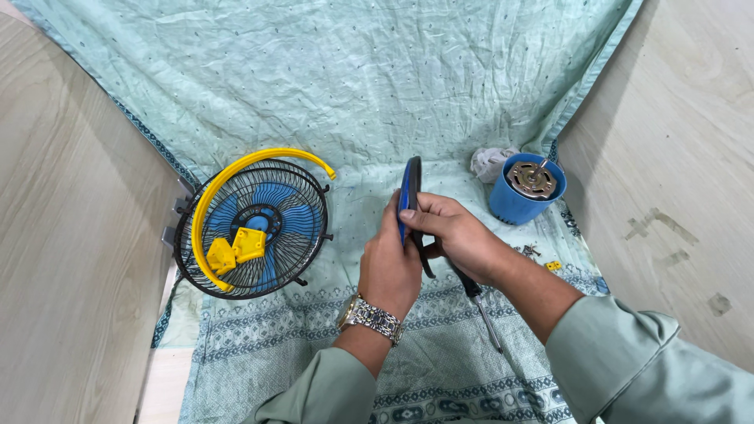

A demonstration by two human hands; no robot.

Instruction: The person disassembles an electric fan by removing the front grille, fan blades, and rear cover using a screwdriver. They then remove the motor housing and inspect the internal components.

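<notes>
Right now both hands are meeting over the middle of a pale green cloth (353, 78) that is covering the table (63, 235). The left hand (390, 263), wearing a metal wristwatch (371, 318), is closing its grip around the lower part of a round blue and black disc (409, 196), which is standing on edge and rising above the fingers. The right hand (452, 232) is coming in from the right and pinching the same disc near its middle, with the thumb lying across the blue face, so both grips are wrapping the disc rather than spreading wide. A screwdriver (481, 306) with a dark handle is poking out from under the right palm, its metal shaft pointing down toward the person; whether the right hand is also gripping it is hard to tell. Well to the left, a black wire fan cage (251, 228) with blue blades inside is lying flat on the cloth, with a curved yellow strip (259, 157) arching over its rim and two small yellow pieces (236, 247) sitting on the wires. To the right, a blue cup-shaped housing (518, 204) is carrying a metal motor part (532, 179) on top, with a crumpled white rag (491, 161) just beside it and small screws (530, 251) lying near its base.
</notes>
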